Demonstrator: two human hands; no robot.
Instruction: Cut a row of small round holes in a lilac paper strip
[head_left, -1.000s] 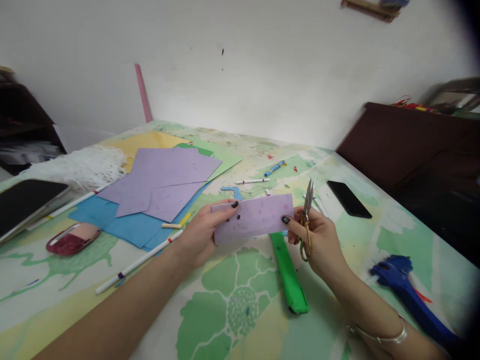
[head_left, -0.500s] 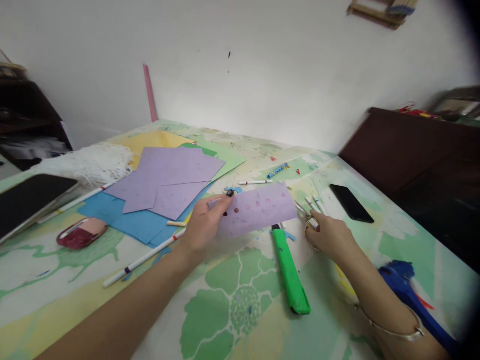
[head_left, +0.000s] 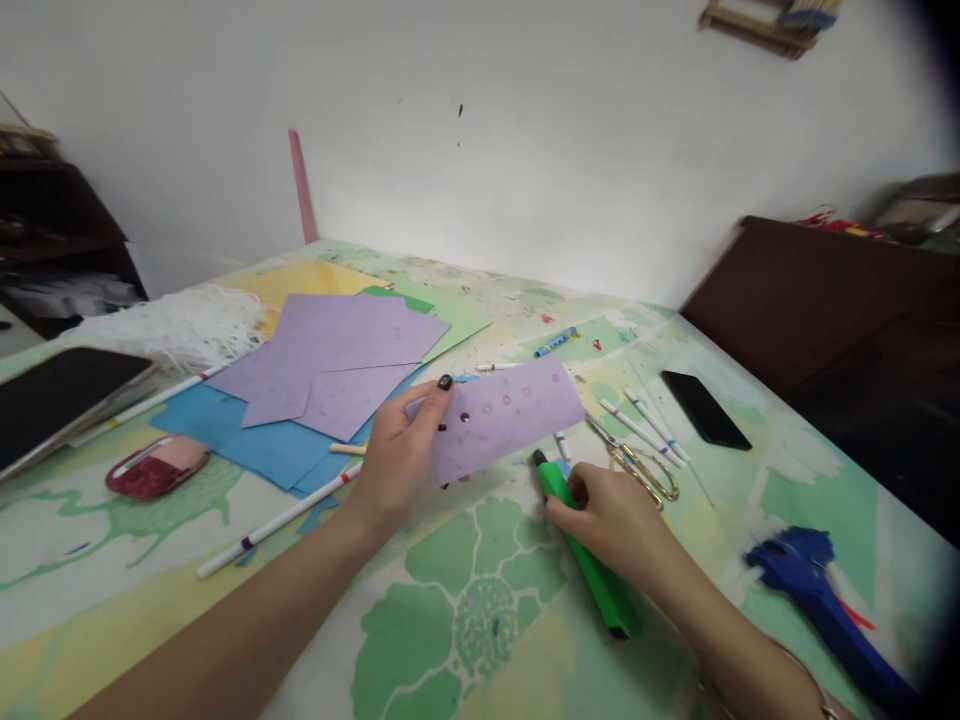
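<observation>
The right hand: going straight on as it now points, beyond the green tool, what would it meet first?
Probably the purple strip in the left hand, though depth is unclear: the right hand might pass beneath.

A pale wall (head_left: 570, 170) stands between a dark shelf unit (head_left: 86, 205) and brown cabinet (head_left: 810, 285)

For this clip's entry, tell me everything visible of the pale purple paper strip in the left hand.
The pale purple rectangular paper strip looks thin and matte. A row of small circles in a pinker shade runs along it, and two dark spots, possibly cut holes, sit near its left end. The left hand pinches that end, thumb on the visible face; the right end is free. It appears held above the green and white patterned tabletop, tilted, its right end higher in view.
</observation>
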